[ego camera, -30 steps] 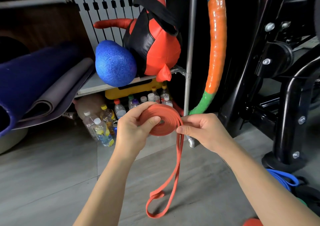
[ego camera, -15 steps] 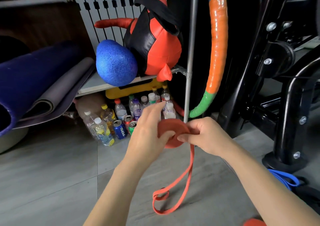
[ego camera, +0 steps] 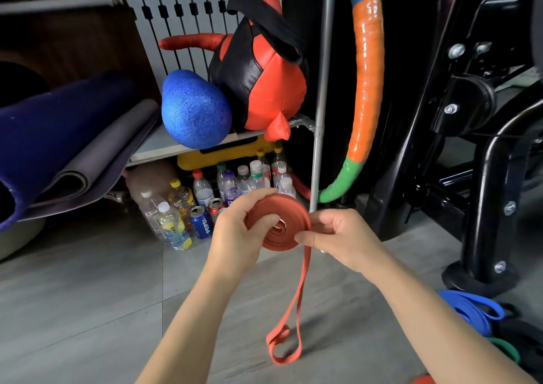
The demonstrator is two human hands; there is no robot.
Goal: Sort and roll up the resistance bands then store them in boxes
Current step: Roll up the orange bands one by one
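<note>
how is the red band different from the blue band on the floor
The red band is gripped by the left hand and right hand; the blue band lies untouched on the floor. The red band is mostly coiled, a tail hanging; the blue band lies in loose loops. Both are flat bands.

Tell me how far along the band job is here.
Done: most of the orange band is wound into a coil. In hand: the left hand grips it while the right hand pinches its edge. Left: the hanging tail, plus the blue band and green band loose on the floor; no box shows.
</note>
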